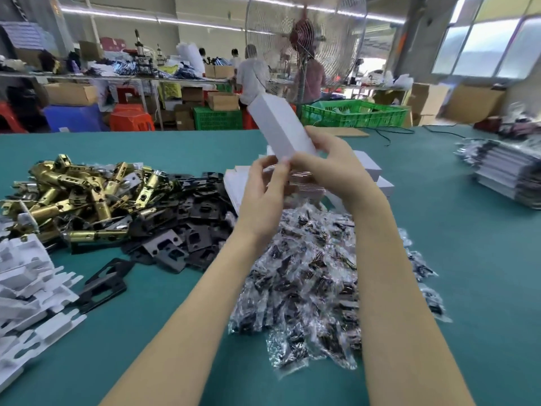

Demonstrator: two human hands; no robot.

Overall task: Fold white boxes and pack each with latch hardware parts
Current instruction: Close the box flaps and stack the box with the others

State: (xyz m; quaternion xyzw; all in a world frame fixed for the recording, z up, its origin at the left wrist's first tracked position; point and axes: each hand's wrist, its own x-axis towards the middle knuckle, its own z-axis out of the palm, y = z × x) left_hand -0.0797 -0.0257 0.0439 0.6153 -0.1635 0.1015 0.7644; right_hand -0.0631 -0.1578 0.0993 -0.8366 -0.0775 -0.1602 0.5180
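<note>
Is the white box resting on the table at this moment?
No: both hands, left and right, hold the white box tilted up in the air above the green table.

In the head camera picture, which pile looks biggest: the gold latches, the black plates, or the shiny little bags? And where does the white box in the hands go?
Largest to smallest, as they look:
1. Shiny little bags, though they lie nearest the camera
2. Gold latches and black plates: too alike to rank
3. White box, held by both the left hand and the right hand
</note>
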